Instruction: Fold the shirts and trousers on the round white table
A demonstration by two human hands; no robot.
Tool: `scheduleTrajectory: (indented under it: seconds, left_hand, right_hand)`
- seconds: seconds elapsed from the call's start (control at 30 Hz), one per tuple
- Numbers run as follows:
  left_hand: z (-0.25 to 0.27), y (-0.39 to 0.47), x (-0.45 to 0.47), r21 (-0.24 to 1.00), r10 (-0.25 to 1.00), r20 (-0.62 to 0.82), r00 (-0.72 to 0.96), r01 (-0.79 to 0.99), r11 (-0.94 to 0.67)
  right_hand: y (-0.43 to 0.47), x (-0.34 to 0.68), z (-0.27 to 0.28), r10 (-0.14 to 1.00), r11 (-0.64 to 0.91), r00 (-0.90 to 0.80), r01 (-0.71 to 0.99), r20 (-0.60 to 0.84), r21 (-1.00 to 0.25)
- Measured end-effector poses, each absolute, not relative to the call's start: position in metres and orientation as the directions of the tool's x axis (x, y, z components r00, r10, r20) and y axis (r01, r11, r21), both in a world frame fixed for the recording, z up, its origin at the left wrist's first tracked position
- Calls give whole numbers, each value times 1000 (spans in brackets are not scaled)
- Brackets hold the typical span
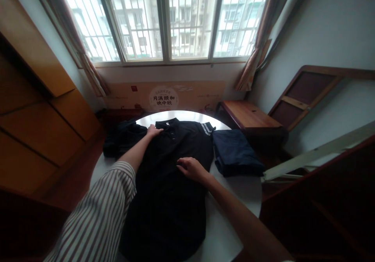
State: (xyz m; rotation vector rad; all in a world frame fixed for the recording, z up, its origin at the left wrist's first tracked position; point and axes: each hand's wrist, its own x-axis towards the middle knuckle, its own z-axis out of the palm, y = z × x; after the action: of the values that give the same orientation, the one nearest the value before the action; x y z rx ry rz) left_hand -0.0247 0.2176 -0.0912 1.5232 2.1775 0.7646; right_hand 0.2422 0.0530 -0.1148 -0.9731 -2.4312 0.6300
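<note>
A black polo shirt [175,199] lies spread out, front up, on a round white table [234,199], its collar toward the window. White stripes ring its right-hand sleeve cuff [206,128]. Beside the collar and buttons, my left hand [154,131] has its fingers closed on the shirt's cloth. My right hand [191,169] is over the middle of the shirt, fingers loosely bent and apart from the thumb, holding nothing. Whether its fingertips touch the cloth is hard to tell.
Folded dark navy clothing [236,152] lies at the table's right edge. A heap of dark clothing [124,135] sits at the left edge. Beyond are a wooden side table [249,113], a barred window [166,20] and a printed board [164,94]. Wooden cabinets [41,125] stand left.
</note>
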Motion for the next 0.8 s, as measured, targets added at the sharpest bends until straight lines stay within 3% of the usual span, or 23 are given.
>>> scheduleTrajectory:
  seconds: [0.23, 0.37, 0.47, 0.6, 0.67, 0.8]
  left_hand:
    - [-80, 216, -17, 540, 963, 166, -212, 836, 91]
    - [-61, 189, -7, 441, 904, 419, 83, 852, -282]
    - [-50, 147, -9, 348, 806, 523, 277, 794, -499]
    - [-50, 67, -28, 264, 729, 516, 449, 727, -634]
    - [-51, 27, -42, 238, 710, 473, 522, 699, -674]
    - [-43, -32, -66, 184, 685, 519, 510, 717, -673]
  right_hand:
    - [53, 241, -116, 711, 658, -667, 518, 224, -546]
    - [55, 240, -124, 738, 641, -621, 524, 264, -561]
    - [57, 243, -121, 796, 605, -433, 530, 423, -594]
    - [63, 261, -99, 818, 518, -75, 527, 570, -674]
    - [67, 271, -87, 820, 540, -122, 491, 560, -684]
    - [63, 285, -65, 750, 616, -543, 361, 379, -700]
